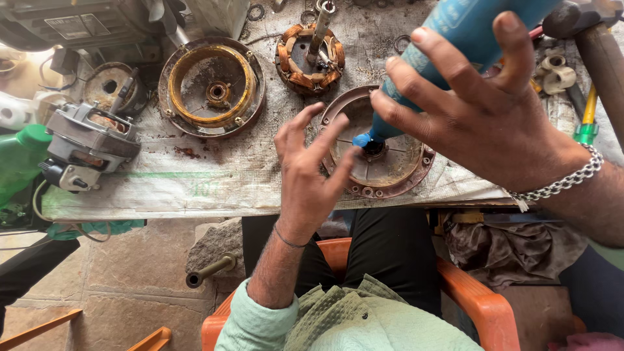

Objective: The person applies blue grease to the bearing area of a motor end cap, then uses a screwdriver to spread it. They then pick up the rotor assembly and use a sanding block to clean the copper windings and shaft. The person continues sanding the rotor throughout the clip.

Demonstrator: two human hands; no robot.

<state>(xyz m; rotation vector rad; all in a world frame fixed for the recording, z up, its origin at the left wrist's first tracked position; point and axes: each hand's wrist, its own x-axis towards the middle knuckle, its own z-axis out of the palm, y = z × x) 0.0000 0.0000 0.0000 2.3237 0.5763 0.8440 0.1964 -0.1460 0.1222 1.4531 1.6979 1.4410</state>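
A low desk covered with a dirty, woven grey-white sheet fills the upper half of the frame. On it, at upper left of centre, lies a round rusty metal motor cover with a yellowed inner ring, and just right of it at the top a copper-wound armature with a steel shaft; a reddish-brown round metal end plate sits at centre right near the front edge. At the left edge rest a grey cast-metal motor housing and a green plastic bottle, with cream plastic rings at upper right.
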